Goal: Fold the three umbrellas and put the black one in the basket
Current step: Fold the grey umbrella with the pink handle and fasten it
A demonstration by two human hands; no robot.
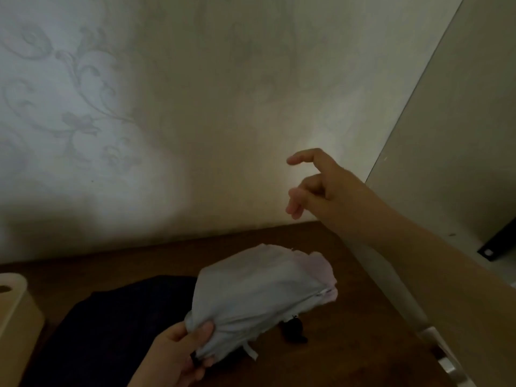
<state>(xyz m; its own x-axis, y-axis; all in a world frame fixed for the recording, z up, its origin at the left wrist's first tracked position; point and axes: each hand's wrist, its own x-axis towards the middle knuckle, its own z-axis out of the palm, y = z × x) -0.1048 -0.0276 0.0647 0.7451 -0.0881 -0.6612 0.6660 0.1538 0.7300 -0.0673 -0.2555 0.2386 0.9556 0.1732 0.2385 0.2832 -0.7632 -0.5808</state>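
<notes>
A dark brown wooden tabletop (349, 344) runs up against a pale wall (195, 107) whose wallpaper carries a faint floral scroll pattern, lit bluish at the left and warmer toward the middle; a plain light panel (460, 121), perhaps a cabinet side or door, rises along the right edge of the view, with a small black bracket (491, 248) at its foot. Two umbrellas can be counted in view. One, a pale grey-white umbrella (259, 297) with a pinkish edge, is bunched and partly collapsed, held over the table by the person's left hand (178, 356), whose thumb and fingers are clamped on its lower end near the bottom of the view. The other, a black umbrella (111, 331), lies spread flat on the tabletop beneath and to the left of the pale one, and a small black piece (293, 328) shows just beyond the pale fabric, though whether it belongs to either umbrella cannot be told. The right hand (315, 185) hangs in the air above the table's far edge, well apart from both umbrellas, holding nothing, its index finger extended and the other fingers loosely curled. One cream-coloured container (16, 317) with a rounded top stands at the left edge of the table, only partly in view.
</notes>
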